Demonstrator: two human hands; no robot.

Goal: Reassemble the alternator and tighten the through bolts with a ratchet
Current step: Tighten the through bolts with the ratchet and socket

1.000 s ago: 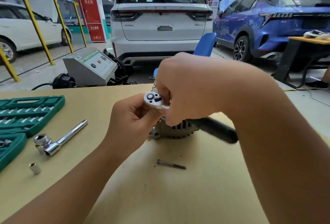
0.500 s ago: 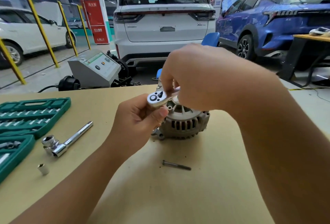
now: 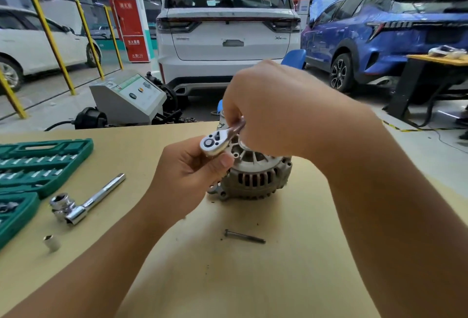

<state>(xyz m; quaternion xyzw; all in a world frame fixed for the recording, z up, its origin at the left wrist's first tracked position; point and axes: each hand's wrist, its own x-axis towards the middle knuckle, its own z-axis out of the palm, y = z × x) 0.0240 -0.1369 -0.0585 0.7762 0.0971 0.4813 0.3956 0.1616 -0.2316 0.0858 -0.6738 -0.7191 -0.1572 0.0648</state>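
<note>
The left hand (image 3: 187, 176) is gripping the chrome head of the ratchet (image 3: 215, 141), thumb pressed under it, while the right hand (image 3: 273, 112) is curling its fingers round the ratchet's handle just beyond. Directly beneath both hands, the alternator (image 3: 255, 173) is sitting on the table (image 3: 253, 279), its vented housing facing the camera. A loose through bolt (image 3: 244, 236) is lying on the table nearer the person than the hands, apart from the alternator. Left of the left hand, a chrome sliding T-handle with a socket (image 3: 81, 203) is resting on the table, and a small loose socket (image 3: 51, 242) is standing nearer still. Farther left, a green socket-set case (image 3: 38, 165) is lying open, rows of chrome sockets and bits sitting in its moulded slots. Beyond the hands, a white SUV (image 3: 228, 39) is showing a small badge too blurred to read, and a red pillar sign (image 3: 130, 29) is carrying Chinese characters that cannot be made out.
</note>
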